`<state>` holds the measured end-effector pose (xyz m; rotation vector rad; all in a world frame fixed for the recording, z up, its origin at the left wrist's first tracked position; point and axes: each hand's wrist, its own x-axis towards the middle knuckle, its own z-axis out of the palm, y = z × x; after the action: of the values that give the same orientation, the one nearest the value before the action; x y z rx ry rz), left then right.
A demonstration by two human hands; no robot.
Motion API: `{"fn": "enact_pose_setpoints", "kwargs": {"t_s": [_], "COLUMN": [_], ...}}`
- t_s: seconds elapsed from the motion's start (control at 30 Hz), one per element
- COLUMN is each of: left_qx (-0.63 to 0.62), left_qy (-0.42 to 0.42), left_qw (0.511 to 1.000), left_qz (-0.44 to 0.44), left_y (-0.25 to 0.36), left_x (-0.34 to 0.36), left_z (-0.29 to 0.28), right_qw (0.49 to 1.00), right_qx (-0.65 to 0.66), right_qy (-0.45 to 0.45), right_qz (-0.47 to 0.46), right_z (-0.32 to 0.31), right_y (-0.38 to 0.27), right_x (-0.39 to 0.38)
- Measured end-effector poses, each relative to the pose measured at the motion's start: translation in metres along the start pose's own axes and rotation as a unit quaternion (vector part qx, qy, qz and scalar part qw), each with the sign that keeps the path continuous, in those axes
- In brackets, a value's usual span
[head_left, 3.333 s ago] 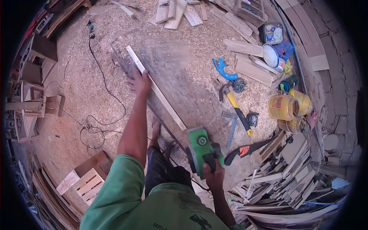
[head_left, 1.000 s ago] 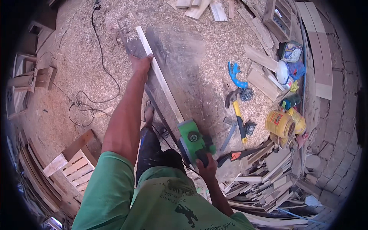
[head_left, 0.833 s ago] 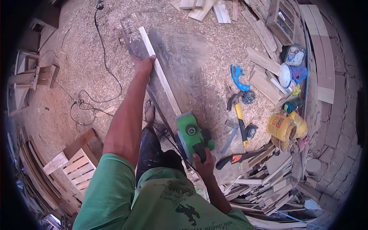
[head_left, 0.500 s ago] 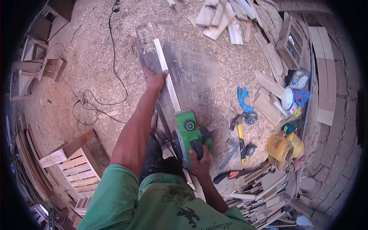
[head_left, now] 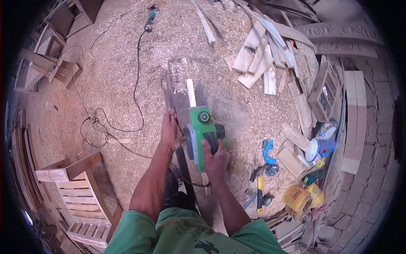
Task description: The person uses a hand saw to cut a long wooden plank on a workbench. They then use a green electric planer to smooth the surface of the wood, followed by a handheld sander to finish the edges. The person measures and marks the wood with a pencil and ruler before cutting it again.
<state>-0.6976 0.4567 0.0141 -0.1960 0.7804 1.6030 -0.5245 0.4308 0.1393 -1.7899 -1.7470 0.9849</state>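
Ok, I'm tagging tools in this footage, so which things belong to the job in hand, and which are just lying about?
In use:
- green planer, gripped by the right hand
- pale wood strip, under the planer
- left hand, beside the planer

Lying about:
- hammer
- blue curved object
- yellow jar
- corded power tool

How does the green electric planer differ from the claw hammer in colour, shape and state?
The electric planer has a mostly green, bulky body; the claw hammer is long and slim, with a yellow-and-black handle. The electric planer is gripped by the right hand over a narrow wood strip, while the claw hammer lies untouched to the right. Both have black parts.
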Motion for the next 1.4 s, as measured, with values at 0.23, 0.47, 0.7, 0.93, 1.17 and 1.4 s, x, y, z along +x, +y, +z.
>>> {"fn": "enact_pose_setpoints", "kwargs": {"t_s": [0.23,0.47,0.7,0.93,1.17,1.4], "left_qx": [-0.004,0.013,0.084,0.431,0.753,0.779], "left_qy": [-0.003,-0.010,-0.020,0.016,0.109,0.142], "left_qw": [1.000,1.000,0.996,0.873,0.600,0.513], "left_qz": [0.008,0.015,0.038,0.226,0.247,0.331], "left_y": [-0.003,-0.015,-0.029,-0.036,-0.068,-0.094], "left_x": [0.007,0.014,0.042,0.020,-0.013,-0.003], "left_z": [-0.009,-0.012,-0.052,-0.008,0.003,-0.001], "right_qw": [0.996,0.996,0.996,0.980,0.954,0.894], "right_qx": [-0.011,0.007,0.081,0.095,0.083,0.198], "right_qy": [0.040,0.032,0.000,0.023,0.142,0.189], "right_qz": [-0.082,-0.079,-0.033,0.173,0.253,0.356], "right_z": [0.044,0.073,0.003,-0.112,-0.155,-0.158], "right_y": [-0.060,-0.098,-0.050,0.068,0.151,0.144], "right_x": [0.103,0.196,0.088,-0.169,-0.370,-0.433]}}
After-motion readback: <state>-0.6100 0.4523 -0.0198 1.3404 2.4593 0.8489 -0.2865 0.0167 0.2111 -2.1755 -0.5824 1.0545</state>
